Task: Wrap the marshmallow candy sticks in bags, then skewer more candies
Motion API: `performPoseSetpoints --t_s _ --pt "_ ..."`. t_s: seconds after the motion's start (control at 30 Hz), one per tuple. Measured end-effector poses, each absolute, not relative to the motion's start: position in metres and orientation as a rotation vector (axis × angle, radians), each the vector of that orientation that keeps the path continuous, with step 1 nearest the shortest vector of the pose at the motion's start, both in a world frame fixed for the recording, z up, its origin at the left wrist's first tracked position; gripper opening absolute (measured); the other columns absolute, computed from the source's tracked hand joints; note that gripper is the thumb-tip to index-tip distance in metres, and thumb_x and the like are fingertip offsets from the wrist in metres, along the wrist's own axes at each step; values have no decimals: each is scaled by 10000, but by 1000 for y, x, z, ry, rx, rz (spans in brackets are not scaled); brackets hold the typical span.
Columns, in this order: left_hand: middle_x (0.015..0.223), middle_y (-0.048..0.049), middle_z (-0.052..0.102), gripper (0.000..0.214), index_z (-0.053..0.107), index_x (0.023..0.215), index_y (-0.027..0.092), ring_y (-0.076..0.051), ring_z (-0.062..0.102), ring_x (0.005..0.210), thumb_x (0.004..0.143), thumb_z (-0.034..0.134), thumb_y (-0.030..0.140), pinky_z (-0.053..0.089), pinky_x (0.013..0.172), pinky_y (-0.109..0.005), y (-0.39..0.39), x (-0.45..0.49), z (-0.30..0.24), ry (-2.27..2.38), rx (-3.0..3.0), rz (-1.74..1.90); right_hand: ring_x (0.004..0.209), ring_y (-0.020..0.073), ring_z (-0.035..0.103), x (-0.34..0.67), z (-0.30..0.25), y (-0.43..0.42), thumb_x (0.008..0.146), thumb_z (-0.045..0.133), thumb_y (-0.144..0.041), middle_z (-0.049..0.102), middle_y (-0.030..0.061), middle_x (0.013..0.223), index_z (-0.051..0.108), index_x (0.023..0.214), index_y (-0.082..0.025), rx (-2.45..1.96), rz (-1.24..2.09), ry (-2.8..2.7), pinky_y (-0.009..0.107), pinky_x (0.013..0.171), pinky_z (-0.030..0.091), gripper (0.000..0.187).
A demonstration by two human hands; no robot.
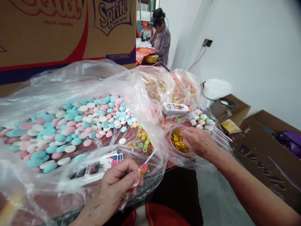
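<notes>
My left hand (122,180) is closed around a candy stick (144,169) in a clear wrapper, its white stick pointing up and right. Some pink candy shows below the fingers; the palm hides the rest. At the right, my right hand (196,141) dips bent fingertips into a round clear tub (172,147) of gold twist ties (180,141). Its fingertips are pressed together among the ties, and what they pinch is partly hidden. Just beyond that hand lie several finished candy sticks (203,121) with white sticks.
Pink, blue and white candies (70,125) spread over an open plastic bag (94,70), near small ring candies (143,139). Printed cards lie in two stacks, one near (94,169), one far (177,108). A large carton (66,34) stands behind; another person (162,40) works farther back.
</notes>
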State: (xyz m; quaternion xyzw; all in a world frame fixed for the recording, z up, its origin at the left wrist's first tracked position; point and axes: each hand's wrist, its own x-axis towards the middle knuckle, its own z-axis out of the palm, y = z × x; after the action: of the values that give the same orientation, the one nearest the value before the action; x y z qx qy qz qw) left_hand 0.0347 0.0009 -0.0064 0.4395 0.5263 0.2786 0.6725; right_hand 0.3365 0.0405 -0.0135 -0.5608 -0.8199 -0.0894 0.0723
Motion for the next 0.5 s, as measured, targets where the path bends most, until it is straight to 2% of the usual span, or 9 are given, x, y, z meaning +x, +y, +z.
performPoseSetpoints --t_s 0.1,0.23,0.37,0.5 --pt "642 -6 604 262 575 672 164 -71 440 450 762 677 388 285 309 -109 0 34 -5 1160 956 650 676 168 555 338 -15 41 863 436 -132 613 48 742 559 764 -176 -1718 -257 -2387 270 553 257 164" --pt "638 -10 622 237 578 691 162 -80 475 446 768 676 364 317 304 -120 -1 37 -4 1089 899 690 612 142 531 321 -10 34 923 375 -160 588 13 700 516 800 -194 -1715 -133 -2278 252 550 302 190" --pt "652 -24 652 192 580 710 161 -74 482 419 792 655 316 335 305 -132 0 49 -4 978 875 685 643 123 513 269 -3 19 915 394 -173 553 -12 700 491 765 -205 -1458 364 -2027 233 623 371 182" --pt "670 -20 649 202 551 717 170 -86 494 426 782 665 323 347 275 -133 2 57 -4 928 790 761 600 105 494 222 -5 9 917 419 -187 541 -37 660 490 764 -207 -1306 909 -1833 213 590 382 170"
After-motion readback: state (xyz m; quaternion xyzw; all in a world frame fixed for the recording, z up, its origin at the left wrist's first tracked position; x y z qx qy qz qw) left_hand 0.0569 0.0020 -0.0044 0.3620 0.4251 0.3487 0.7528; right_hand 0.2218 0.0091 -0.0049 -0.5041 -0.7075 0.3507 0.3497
